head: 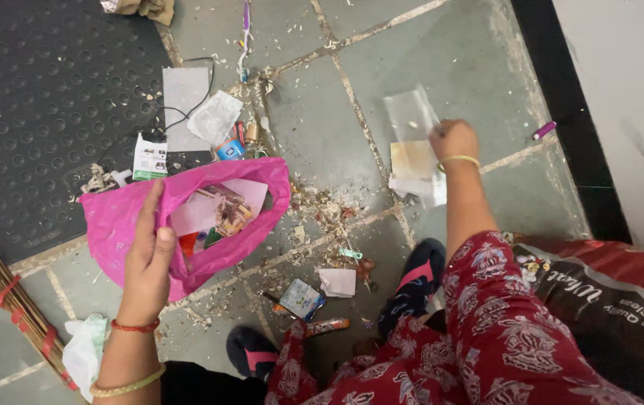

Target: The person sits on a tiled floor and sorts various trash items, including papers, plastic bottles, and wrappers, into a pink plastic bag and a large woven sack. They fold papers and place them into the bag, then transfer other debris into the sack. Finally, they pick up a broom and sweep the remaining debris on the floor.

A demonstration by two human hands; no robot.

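- The left hand (149,259) grips the rim of a pink bag (187,217), thumb over the edge, holding its mouth open; papers and wrappers lie inside.
- The right hand (451,140) is closed, knuckles up, pinching a clear wrapper (410,114) on the tiled floor (322,135).
- Just under that hand lie a tan paper (412,159) and white scraps.
- Scattered litter lies between bag and foot: a small packet (302,298), a white slip (338,282).
- A black mat (44,112) lies at upper left; a broom (0,300) lies along the left edge.
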